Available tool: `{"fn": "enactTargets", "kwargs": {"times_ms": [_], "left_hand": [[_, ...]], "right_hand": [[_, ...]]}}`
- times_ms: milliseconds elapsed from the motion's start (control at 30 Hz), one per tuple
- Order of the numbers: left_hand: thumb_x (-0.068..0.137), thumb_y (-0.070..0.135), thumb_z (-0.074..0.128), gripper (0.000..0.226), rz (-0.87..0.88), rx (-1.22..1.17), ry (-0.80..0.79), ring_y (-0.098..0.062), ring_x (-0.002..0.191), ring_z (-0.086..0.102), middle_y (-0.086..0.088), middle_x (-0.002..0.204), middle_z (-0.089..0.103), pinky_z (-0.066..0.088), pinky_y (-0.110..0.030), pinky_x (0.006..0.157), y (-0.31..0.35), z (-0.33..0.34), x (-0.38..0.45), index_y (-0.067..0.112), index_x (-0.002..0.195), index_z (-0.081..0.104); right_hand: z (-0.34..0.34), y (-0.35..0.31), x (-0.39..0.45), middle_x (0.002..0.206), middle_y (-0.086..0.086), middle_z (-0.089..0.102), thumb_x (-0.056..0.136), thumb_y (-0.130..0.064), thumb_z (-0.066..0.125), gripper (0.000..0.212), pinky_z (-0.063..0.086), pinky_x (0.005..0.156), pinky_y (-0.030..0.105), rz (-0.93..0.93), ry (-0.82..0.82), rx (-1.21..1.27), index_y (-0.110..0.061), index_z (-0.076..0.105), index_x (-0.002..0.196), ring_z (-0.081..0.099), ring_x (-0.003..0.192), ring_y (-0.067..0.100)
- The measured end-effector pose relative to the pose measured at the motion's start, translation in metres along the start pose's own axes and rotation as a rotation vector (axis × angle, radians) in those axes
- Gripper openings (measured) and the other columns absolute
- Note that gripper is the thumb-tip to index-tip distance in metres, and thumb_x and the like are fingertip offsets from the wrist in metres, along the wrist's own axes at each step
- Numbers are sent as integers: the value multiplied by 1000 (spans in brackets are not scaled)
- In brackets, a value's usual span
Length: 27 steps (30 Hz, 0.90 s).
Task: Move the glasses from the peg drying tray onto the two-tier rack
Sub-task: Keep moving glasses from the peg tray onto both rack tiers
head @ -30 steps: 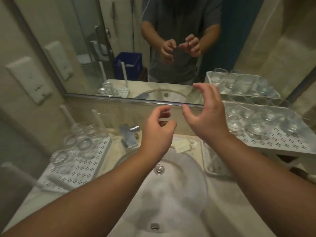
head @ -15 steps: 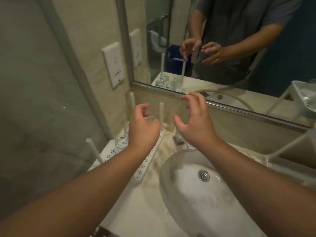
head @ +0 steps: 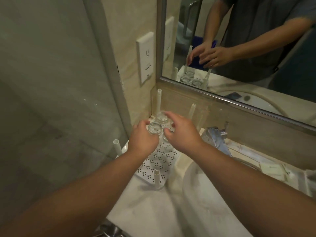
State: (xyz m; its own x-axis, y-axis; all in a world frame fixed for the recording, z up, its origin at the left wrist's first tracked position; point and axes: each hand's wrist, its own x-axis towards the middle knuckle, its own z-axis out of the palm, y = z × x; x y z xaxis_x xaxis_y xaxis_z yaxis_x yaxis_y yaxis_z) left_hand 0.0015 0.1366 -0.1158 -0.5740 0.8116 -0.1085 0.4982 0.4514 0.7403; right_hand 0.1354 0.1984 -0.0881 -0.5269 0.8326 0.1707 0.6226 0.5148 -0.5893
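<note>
The white perforated peg drying tray [head: 153, 165] lies on the counter's left end, with tall pegs at its corners. A few clear glasses stand upside down at its far end. My left hand [head: 142, 141] curls its fingers and thumb round the nearest glass [head: 155, 128]. My right hand [head: 182, 133] hovers with spread, curved fingers over the glasses beside it, partly hiding one glass [head: 165, 139]; another glass [head: 161, 117] stands behind. The two-tier rack is out of view.
A white sink basin [head: 205, 194] fills the lower right, with a chrome faucet [head: 216, 139] behind it. A mirror [head: 239, 48] spans the back wall, beside a wall socket plate [head: 145, 57]. A glass partition [head: 51, 82] closes off the left side.
The view swung left from the rack to the peg tray. Both hands came down onto the glasses, and my left hand closed round one.
</note>
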Motion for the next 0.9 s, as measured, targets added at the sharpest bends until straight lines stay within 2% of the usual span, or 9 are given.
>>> {"fn": "enactTargets", "kwargs": {"times_ms": [67,133,233,333,500,667,800,900], "left_hand": [[80,22,64,52,-35,45,-58,-16,93,57,-2,134,50,43,-27,69,-10,4,4,26,130,51],[81,23,63,54,-42,112,-103,-16,91,57,-2,135,48,42,-25,65,-18,8,7,28,133,49],[82,28,69,60,-20,250,-149,-22,111,57,-1,136,47,45,-32,76,-30,13,8,29,137,45],[83,33,70,63,16,377,-167,-25,122,50,0,139,46,46,-37,85,-37,15,8,30,140,43],[87,34,68,56,112,486,-192,-21,121,50,6,134,48,44,-36,83,-42,19,6,31,136,42],[89,27,68,55,146,548,-220,-24,113,52,-2,129,47,42,-32,73,-43,21,5,28,136,39],[88,26,69,60,160,550,-271,-26,116,51,-4,132,46,48,-36,84,-45,16,5,32,142,40],[89,28,68,59,177,570,-298,-25,116,53,-4,134,46,50,-36,87,-42,10,5,33,143,44]], "right_hand": [[13,-1,1,128,-1,61,89,-24,62,49,46,83,27,28,-53,2,-29,51,137,62,105,19],[25,0,0,131,-2,60,91,-17,57,47,46,88,27,49,-114,6,-28,52,137,61,109,18],[38,4,-1,136,1,57,93,-10,49,49,47,96,31,88,-217,-11,-25,50,140,58,116,19],[47,8,-3,140,2,54,94,-8,47,49,42,103,33,99,-286,-39,-23,48,141,49,128,20],[55,13,-9,139,0,55,94,-8,48,50,42,102,29,135,-329,-27,-24,48,141,50,127,18],[59,17,-15,140,0,54,93,-10,50,48,40,104,28,165,-348,-30,-20,50,140,50,127,18],[58,17,-17,138,2,55,92,-12,51,47,42,102,30,208,-348,-9,-20,51,139,54,122,18],[56,15,-20,136,3,56,92,-13,53,47,43,100,30,224,-345,6,-21,51,138,57,117,19]]}}
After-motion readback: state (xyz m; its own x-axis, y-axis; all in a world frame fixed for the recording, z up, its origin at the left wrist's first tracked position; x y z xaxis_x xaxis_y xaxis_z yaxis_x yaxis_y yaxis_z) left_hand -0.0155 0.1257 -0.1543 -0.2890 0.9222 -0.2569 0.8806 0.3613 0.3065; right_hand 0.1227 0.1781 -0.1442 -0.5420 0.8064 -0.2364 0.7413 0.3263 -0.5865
